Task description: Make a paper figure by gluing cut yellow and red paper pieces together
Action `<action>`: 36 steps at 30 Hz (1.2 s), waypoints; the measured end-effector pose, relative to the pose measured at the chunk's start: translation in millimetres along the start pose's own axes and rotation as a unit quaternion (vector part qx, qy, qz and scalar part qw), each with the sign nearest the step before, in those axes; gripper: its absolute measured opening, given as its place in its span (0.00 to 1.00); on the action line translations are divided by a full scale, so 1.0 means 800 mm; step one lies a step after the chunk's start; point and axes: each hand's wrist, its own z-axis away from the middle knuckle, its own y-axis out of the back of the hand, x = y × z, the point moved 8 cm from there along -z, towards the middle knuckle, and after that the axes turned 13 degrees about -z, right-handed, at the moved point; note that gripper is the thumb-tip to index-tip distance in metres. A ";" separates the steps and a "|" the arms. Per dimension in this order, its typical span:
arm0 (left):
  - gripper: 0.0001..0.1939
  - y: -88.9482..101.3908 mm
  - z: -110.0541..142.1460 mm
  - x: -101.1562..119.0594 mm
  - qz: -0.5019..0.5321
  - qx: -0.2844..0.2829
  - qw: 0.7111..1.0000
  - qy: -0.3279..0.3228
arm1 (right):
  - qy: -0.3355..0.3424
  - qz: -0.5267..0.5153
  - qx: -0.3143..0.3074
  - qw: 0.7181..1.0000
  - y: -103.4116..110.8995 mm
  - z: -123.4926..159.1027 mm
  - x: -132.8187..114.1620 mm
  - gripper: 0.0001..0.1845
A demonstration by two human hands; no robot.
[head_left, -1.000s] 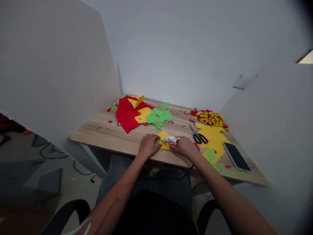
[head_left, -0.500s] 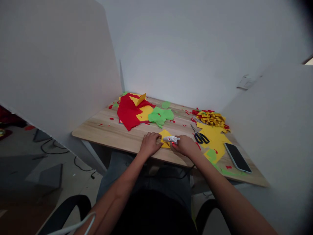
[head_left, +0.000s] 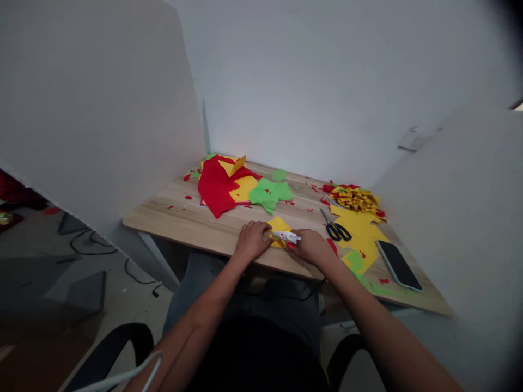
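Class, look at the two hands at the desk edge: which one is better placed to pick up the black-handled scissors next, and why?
Probably the right hand. The scissors lie on its side, just beyond it. But it holds the white glue tool, so it must put that down first. The left hand is farther away, pressing the yellow paper piece.

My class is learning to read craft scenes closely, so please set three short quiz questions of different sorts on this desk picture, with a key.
1. True or false: the right hand holds a white glue gun.
2. What does the left hand press on? A) phone B) small yellow paper C) scissors
3. Fill in: the scissors lie partly on ____ paper.

Key: 1 true. 2 B, the small yellow paper. 3 yellow; the large yellow paper lies beside the phone.
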 end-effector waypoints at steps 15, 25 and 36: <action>0.16 -0.001 -0.001 0.000 0.001 0.017 1.000 -0.013 | -0.037 -0.062 -0.002 0.997 -0.012 -0.013 0.031 0.16; 0.17 -0.002 -0.002 0.000 -0.002 0.018 1.000 -0.017 | -0.065 -0.082 0.027 0.994 0.004 -0.015 0.041 0.16; 0.17 -0.001 -0.002 0.000 -0.004 0.019 1.000 -0.017 | -0.079 -0.117 0.031 0.989 -0.009 -0.018 0.042 0.16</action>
